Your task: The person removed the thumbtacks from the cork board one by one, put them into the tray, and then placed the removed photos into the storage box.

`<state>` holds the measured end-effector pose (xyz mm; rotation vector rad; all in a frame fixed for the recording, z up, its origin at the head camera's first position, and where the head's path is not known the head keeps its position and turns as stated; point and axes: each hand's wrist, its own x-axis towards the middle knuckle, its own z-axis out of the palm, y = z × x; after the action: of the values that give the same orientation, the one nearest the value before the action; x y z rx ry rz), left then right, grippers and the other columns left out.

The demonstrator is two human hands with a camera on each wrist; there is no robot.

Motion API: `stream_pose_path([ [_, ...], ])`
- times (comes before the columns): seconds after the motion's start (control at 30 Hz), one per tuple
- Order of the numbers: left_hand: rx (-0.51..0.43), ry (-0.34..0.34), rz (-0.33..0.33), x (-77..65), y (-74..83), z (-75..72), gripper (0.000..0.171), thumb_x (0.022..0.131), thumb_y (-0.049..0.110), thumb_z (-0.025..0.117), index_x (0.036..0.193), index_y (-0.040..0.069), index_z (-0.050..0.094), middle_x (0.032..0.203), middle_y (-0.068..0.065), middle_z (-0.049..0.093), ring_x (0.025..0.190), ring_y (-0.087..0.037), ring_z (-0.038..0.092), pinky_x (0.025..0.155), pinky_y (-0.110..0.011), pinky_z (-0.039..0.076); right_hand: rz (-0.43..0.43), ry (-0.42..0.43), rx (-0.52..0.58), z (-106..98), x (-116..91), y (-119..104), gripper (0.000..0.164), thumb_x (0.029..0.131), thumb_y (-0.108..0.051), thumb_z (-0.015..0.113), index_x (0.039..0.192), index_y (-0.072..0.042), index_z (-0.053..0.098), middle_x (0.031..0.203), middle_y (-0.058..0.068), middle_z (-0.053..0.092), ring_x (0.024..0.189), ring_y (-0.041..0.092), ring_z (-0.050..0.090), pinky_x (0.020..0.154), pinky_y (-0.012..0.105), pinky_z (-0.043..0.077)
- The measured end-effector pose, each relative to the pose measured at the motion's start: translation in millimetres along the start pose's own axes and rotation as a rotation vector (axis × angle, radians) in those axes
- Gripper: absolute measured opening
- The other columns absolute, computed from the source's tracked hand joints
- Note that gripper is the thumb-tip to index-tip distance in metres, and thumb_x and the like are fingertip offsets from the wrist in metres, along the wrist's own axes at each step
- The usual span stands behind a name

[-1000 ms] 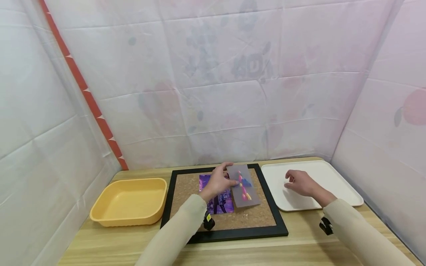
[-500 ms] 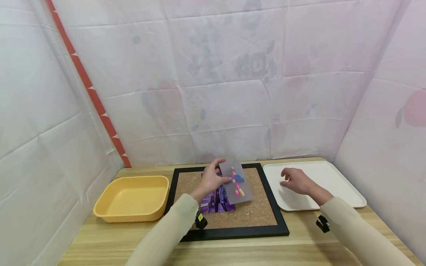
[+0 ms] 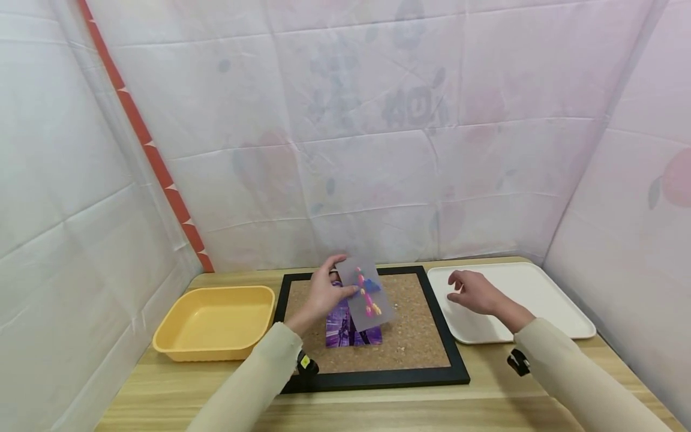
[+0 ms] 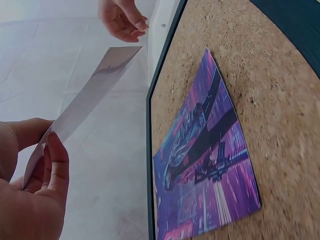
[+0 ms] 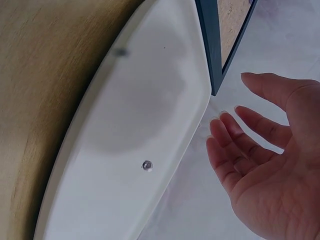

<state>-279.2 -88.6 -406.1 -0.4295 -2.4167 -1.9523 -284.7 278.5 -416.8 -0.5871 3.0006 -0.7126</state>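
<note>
My left hand [image 3: 324,294] pinches a grey picture card [image 3: 367,303] with a pink, yellow and blue design, thumb on its front. It hangs tilted above the cork board [image 3: 418,324], partly covering a purple picture [image 3: 338,332] from the head camera. In the left wrist view the card [image 4: 90,97] appears nearly edge-on and bent, apart from the purple picture [image 4: 210,145] lying on the cork. Over the left part of the white tray [image 3: 518,294] is my right hand [image 3: 475,294]. Seen from the right wrist, that hand [image 5: 265,155] holds nothing, its fingers loosely curled.
A small shiny clear piece [image 5: 147,165], its kind unclear, lies on the tray. The cork board has a raised black frame [image 3: 388,379]. To its left stands a yellow basin [image 3: 213,354]. Cloth walls [image 3: 367,168] enclose the wooden table [image 3: 378,411] behind and at both sides.
My left hand has carried the card leftward, away from the tray, so it now hangs over more of the purple picture. My right hand has drifted slightly left above the tray.
</note>
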Motion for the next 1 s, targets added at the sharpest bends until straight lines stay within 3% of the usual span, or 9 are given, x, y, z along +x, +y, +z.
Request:
stream_pose_path([
  [0.2,-0.019,0.058,-0.013,-13.3,1.2,-18.8,0.077,0.085,-0.006,0.078,0.152,0.009,0.044,0.119,-0.023,0.068,0.099,-0.031,0.071,0.075,-0.037,0.061,-0.023,0.006,0.005,4,3,-4,0.03,0.09,-0.012,0.075,0.108,0.009,0.064,0.092,0.015,0.066,0.08,0.023,0.061,0.069,0.041,0.052],
  [0.47,-0.025,0.156,-0.026,-26.4,-7.6,-44.9,0.074,0.086,-0.008,0.077,0.15,0.004,0.044,0.134,-0.023,0.056,0.109,-0.035,0.067,0.081,-0.036,0.061,-0.047,0.032,0.0,4,5,-5,0.029,0.089,-0.01,0.075,0.108,0.009,0.065,0.091,0.014,0.065,0.082,0.027,0.062,0.07,0.043,0.052],
  [0.77,0.012,0.233,-0.057,-44.7,-3.3,-72.5,0.075,0.088,-0.003,0.076,0.153,0.008,0.041,0.139,-0.022,0.054,0.114,-0.036,0.064,0.08,-0.032,0.058,-0.07,0.041,0.031,7,9,-13,0.026,0.09,-0.009,0.073,0.107,0.008,0.064,0.093,0.014,0.065,0.083,0.024,0.06,0.072,0.041,0.051],
  [1.0,0.018,0.284,-0.092,-55.1,-3.6,-99.4,0.077,0.089,-0.003,0.076,0.154,0.007,0.037,0.145,-0.018,0.047,0.121,-0.037,0.06,0.094,-0.039,0.057,-0.089,0.068,0.015,8,14,-13,0.022,0.091,-0.008,0.073,0.107,0.006,0.065,0.094,0.012,0.066,0.084,0.025,0.061,0.073,0.042,0.052],
])
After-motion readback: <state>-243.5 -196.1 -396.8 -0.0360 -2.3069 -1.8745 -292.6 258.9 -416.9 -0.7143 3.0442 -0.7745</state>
